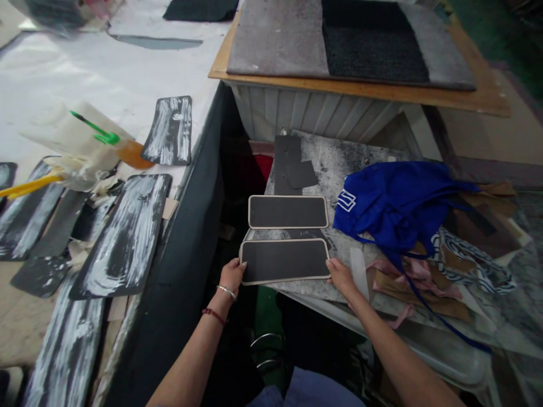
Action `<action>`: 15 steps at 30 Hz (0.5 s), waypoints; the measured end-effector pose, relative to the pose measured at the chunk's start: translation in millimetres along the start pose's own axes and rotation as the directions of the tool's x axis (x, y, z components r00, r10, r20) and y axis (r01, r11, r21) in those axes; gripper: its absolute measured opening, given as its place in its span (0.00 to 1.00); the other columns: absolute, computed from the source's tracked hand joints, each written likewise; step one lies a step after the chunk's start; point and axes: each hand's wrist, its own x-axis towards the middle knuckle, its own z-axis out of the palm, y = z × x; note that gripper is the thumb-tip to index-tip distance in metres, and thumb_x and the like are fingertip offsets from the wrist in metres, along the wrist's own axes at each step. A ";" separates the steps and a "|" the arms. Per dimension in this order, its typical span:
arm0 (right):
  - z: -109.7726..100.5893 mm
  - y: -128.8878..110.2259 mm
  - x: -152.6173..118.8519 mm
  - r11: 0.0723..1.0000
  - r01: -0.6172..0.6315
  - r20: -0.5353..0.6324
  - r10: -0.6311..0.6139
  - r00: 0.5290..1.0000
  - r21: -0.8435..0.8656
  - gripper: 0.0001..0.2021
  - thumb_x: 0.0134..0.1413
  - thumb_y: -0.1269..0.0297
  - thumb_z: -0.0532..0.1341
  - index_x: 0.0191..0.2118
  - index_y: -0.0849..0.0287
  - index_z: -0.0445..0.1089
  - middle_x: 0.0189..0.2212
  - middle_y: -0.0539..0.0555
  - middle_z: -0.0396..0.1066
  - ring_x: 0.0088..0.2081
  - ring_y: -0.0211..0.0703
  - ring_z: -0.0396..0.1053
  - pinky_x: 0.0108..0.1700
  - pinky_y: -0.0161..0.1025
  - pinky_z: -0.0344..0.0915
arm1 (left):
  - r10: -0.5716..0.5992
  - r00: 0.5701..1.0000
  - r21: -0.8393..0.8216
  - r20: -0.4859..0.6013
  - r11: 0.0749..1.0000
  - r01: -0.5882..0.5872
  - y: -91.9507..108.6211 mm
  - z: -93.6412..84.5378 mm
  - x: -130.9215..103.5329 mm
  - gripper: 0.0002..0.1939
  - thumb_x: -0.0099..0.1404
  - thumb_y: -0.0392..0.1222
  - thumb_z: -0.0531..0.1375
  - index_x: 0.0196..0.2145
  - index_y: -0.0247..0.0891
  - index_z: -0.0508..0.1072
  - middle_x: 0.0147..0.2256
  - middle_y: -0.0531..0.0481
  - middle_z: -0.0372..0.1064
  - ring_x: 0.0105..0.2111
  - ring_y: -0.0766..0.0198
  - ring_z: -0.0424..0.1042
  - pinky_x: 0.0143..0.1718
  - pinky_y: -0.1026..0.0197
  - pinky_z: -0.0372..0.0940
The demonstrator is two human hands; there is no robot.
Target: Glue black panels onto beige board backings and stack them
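My left hand [232, 274] grips the left end of a dark rectangular panel [285, 260] with rounded corners and a pale edge. At its right end, my right hand [338, 274] pinches the same panel between thumb and fingers. Just beyond it lies a second, similar panel [288, 212], which neither hand touches. Farther back on the speckled work surface [335, 150] rest flat dark grey pieces [287, 152], one overlapping another.
A blue cloth [394, 198] and fabric scraps [424, 282] lie to the right. On the white table [203, 62] at left are white-smeared dark panels [123, 237], an orange bottle [133, 154] and a yellow-handled tool [36, 185]. Behind stands a wooden board [271, 82].
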 end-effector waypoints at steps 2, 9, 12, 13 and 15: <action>1.3 1.6 1.6 1.000 -0.004 -0.005 0.004 1.000 -0.022 0.10 0.47 0.55 0.50 0.25 0.56 0.58 0.20 0.46 0.55 0.24 0.35 0.59 0.20 0.30 0.61 | -0.001 1.000 -0.002 -0.001 1.000 0.001 -0.7 -0.1 0.8 0.16 0.36 0.45 0.65 0.23 0.33 0.70 0.18 0.54 0.67 0.21 0.67 0.64 0.26 0.63 0.59; 3.7 -1.3 4.0 0.995 -0.007 -0.012 0.006 1.000 -0.100 0.09 0.51 0.59 0.48 0.25 0.56 0.56 0.21 0.47 0.56 0.23 0.34 0.59 0.20 0.29 0.59 | -0.011 1.000 0.002 0.006 1.000 0.011 -1.8 -0.5 1.8 0.17 0.35 0.46 0.65 0.23 0.33 0.70 0.18 0.54 0.66 0.21 0.67 0.64 0.26 0.63 0.59; 4.1 -2.8 4.2 0.992 -0.018 -0.017 0.016 1.000 -0.123 0.09 0.52 0.60 0.48 0.25 0.56 0.56 0.21 0.47 0.57 0.23 0.34 0.60 0.21 0.28 0.58 | -0.007 1.000 0.006 0.000 1.000 0.007 -2.6 -1.1 2.4 0.16 0.35 0.45 0.65 0.23 0.33 0.70 0.18 0.54 0.66 0.20 0.68 0.64 0.25 0.64 0.58; 4.1 -3.1 4.2 0.992 -0.022 -0.018 0.020 1.000 -0.128 0.09 0.52 0.59 0.47 0.25 0.56 0.56 0.21 0.47 0.57 0.23 0.34 0.60 0.21 0.28 0.58 | -0.004 1.000 0.008 -0.004 1.000 0.004 -3.0 -1.2 2.8 0.15 0.36 0.45 0.65 0.22 0.33 0.70 0.18 0.54 0.67 0.20 0.68 0.63 0.25 0.64 0.58; 4.2 -3.3 4.1 0.991 -0.025 -0.017 0.023 1.000 -0.134 0.10 0.52 0.59 0.47 0.25 0.56 0.56 0.22 0.47 0.57 0.24 0.34 0.60 0.21 0.28 0.58 | 0.002 1.000 0.010 -0.012 1.000 -0.001 -3.8 -1.3 3.7 0.14 0.36 0.44 0.64 0.22 0.33 0.70 0.18 0.54 0.66 0.20 0.69 0.63 0.25 0.65 0.58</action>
